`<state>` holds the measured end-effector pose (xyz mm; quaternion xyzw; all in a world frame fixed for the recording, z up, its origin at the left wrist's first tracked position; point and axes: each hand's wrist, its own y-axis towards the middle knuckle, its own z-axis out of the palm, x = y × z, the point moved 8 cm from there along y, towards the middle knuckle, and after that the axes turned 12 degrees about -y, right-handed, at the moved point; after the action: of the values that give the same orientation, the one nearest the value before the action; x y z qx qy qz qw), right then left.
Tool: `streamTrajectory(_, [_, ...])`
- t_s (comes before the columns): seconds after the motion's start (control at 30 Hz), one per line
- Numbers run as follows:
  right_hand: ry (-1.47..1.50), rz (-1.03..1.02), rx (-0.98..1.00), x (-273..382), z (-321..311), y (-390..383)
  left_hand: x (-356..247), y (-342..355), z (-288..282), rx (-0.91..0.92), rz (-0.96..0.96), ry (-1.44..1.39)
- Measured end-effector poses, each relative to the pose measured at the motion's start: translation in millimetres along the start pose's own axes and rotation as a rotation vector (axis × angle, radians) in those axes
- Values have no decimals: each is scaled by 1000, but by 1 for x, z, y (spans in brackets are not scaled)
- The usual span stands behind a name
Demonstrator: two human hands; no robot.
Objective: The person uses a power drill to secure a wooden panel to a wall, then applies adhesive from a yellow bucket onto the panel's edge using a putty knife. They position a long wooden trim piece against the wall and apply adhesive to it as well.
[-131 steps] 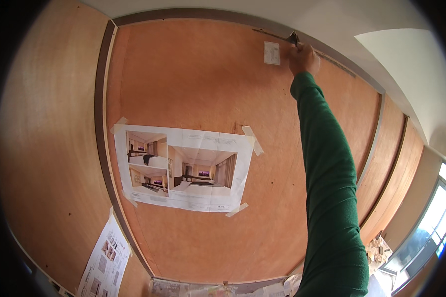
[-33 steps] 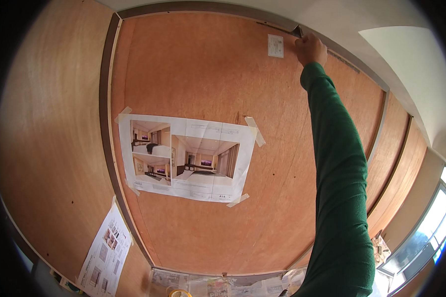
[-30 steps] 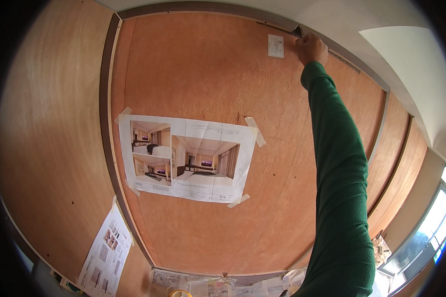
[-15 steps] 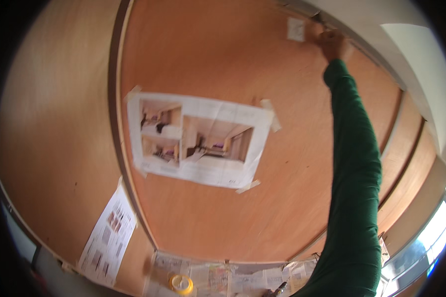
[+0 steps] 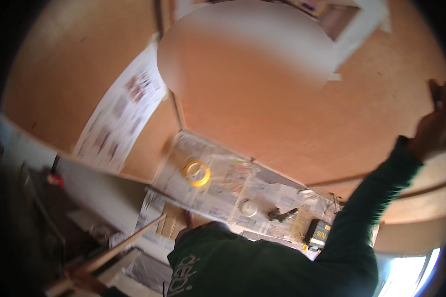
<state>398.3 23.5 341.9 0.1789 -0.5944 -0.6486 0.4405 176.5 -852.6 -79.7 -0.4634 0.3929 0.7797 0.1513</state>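
Observation:
At the far right my right hand [image 5: 433, 119] is raised beside the plywood wall [image 5: 252, 123], fingers closed around a dark object at the dim, blurred edge of view; I cannot make out what it is. Low on the left my left hand [image 5: 84, 279] grips a long wooden bar [image 5: 134, 236]. My green-sleeved arm and clothing fill the lower middle. Below the wall, a ledge covered with newspaper [image 5: 223, 178] bears a yellow tape roll [image 5: 197, 173], a white round container [image 5: 249, 208], a dark drill-like tool [image 5: 281, 214] and a black case [image 5: 317, 232].
A paper sheet [image 5: 116, 114] is taped to the left panel [image 5: 64, 74]. Dark shelving or furniture [image 5: 49, 208] stands lower left. A bright window [image 5: 406, 274] is at lower right. The top middle of the wall is a blurred oval patch.
The view has tilted sharply down, bringing the ledge, its items and my left hand into sight. My right hand, earlier at the panel's top rail, appears lower at the right edge.

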Motion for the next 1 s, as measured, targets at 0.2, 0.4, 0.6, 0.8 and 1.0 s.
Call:
streamTrajectory(0.2, [429,193,199,-73,-71,-81,-25,-16,47,-24,181,848])
streamTrajectory(0.4, [298,455,354,-116,-114,-109,-50,-33,113,181,581,761])
streamTrajectory(0.6, [280,578,514,-172,-150,-152,-48,-29,118,46,311,412])
streamTrajectory(0.8, [207,681,699,-213,-168,-219,-21,-9,94,213,379,1024])
streamTrajectory(1.0, [192,819,973,-226,-172,-324,-38,-16,100,241,42,-178])
